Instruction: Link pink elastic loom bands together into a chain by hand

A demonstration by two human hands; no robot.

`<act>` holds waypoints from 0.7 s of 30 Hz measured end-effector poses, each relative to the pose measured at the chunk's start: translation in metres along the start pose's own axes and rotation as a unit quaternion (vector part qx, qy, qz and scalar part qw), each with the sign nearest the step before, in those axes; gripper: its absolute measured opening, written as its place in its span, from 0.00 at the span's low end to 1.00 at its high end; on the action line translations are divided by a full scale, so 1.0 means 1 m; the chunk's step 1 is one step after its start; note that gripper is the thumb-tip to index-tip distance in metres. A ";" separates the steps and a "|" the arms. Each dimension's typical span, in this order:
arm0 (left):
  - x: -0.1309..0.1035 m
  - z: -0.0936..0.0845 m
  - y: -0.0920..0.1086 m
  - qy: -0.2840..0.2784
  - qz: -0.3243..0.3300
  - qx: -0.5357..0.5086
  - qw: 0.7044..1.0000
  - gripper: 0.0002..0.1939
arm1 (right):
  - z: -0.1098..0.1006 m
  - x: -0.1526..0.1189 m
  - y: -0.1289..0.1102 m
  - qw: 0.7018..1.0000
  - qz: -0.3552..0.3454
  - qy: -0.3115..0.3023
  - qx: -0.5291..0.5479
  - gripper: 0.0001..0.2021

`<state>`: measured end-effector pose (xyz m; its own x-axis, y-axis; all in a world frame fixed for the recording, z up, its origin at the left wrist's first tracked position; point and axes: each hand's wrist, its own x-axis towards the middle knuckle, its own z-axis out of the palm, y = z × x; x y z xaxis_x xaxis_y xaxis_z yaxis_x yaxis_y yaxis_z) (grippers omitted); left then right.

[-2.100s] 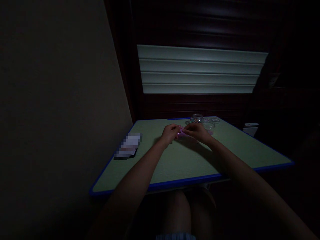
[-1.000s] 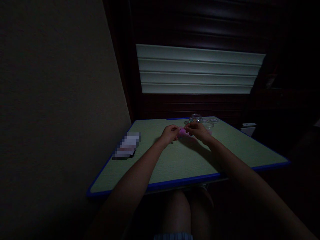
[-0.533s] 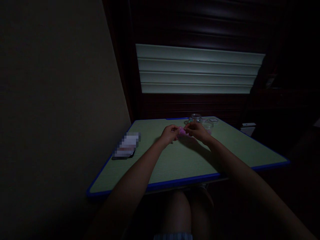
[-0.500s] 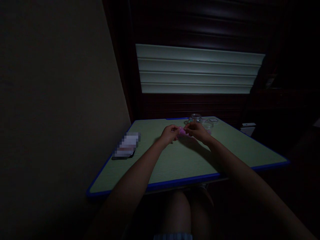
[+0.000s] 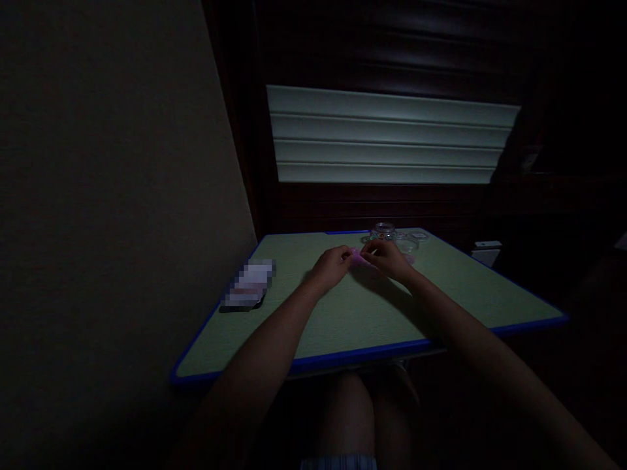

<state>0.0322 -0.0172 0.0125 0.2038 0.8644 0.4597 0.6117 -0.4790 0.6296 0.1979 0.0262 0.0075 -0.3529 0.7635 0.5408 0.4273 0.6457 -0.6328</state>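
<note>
A small pink item (image 5: 358, 258), too dim to make out in detail, is between my two hands above the green table. My left hand (image 5: 334, 266) is closed on its left side, thumb and fingers pinched together. From the right, my right hand (image 5: 385, 257) pinches at the item's upper right edge with bent fingers. Just behind my right hand stands a clear jar (image 5: 383, 230) with small coloured pieces around its lower part. A clear round container (image 5: 407, 244) is partly hidden by my right hand.
The green table (image 5: 337, 326) has a blue rim. A blurred flat item (image 5: 248, 284) lies near its left edge, beside the wall. A clear lid (image 5: 418, 236) is at the back right. A white object (image 5: 486, 250) stands beyond the right edge.
The fingers of my left hand have curled in closer round the pink item. My right hand has shifted very slightly. The other things look unmoved.
</note>
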 end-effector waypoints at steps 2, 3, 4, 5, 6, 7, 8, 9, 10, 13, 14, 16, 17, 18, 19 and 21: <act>-0.003 -0.002 0.000 0.001 0.090 0.132 0.987 0.09 | 0.000 -0.001 -0.002 0.999 -0.025 0.000 -0.048 0.06; -0.004 -0.003 0.000 -0.004 0.119 0.191 0.974 0.10 | 0.000 -0.002 -0.003 0.997 -0.039 -0.003 -0.070 0.06; -0.006 -0.004 0.000 -0.009 0.138 0.239 0.961 0.11 | 0.000 -0.002 -0.003 0.995 -0.053 -0.006 -0.089 0.06; -0.007 -0.004 0.000 -0.016 0.151 0.277 0.949 0.12 | 0.000 -0.002 -0.004 0.992 -0.062 -0.007 -0.106 0.07; -0.008 -0.005 0.000 -0.023 0.161 0.306 0.938 0.12 | 0.000 -0.003 -0.004 0.991 -0.067 -0.007 -0.120 0.07; -0.009 -0.005 0.000 -0.028 0.167 0.328 0.929 0.13 | 0.000 -0.003 -0.005 0.989 -0.070 -0.007 -0.130 0.07; -0.009 -0.005 0.001 -0.029 0.168 0.345 0.923 0.13 | 0.000 -0.003 -0.005 0.988 -0.071 -0.006 -0.139 0.08; -0.009 -0.005 0.001 -0.029 0.166 0.358 0.918 0.14 | -0.001 -0.003 -0.005 0.987 -0.072 -0.004 -0.146 0.08; -0.009 -0.006 0.000 -0.028 0.162 0.368 0.915 0.14 | -0.002 -0.003 -0.005 0.986 -0.073 -0.002 -0.152 0.08; -0.009 -0.007 0.000 -0.025 0.151 0.383 0.911 0.15 | -0.004 -0.003 -0.006 0.984 -0.076 0.009 -0.160 0.08; -0.009 -0.007 0.000 -0.026 0.150 0.384 0.911 0.15 | -0.005 -0.004 -0.007 0.984 -0.075 0.013 -0.163 0.08; -0.009 -0.008 -0.001 -0.031 0.149 0.386 0.910 0.15 | -0.007 -0.005 -0.008 0.982 -0.072 0.018 -0.173 0.08; -0.009 -0.008 -0.001 -0.033 0.148 0.388 0.909 0.15 | -0.008 -0.005 -0.009 0.980 -0.069 0.020 -0.183 0.08; -0.009 -0.008 -0.001 -0.034 0.147 0.390 0.908 0.15 | -0.010 -0.006 -0.010 0.978 -0.068 0.022 -0.198 0.08; -0.008 -0.007 -0.001 -0.035 0.147 0.394 0.907 0.15 | -0.011 -0.006 -0.011 0.974 -0.068 0.026 -0.214 0.07; -0.008 -0.007 -0.001 -0.037 0.150 0.400 0.903 0.15 | -0.014 -0.007 -0.012 0.964 -0.066 0.041 -0.253 0.07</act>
<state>0.0244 -0.0246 0.0122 0.4848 0.7353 0.4735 0.8710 -0.4550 -0.1852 0.2071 0.0131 0.0189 -0.3743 0.6580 0.6534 0.7416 0.6354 -0.2150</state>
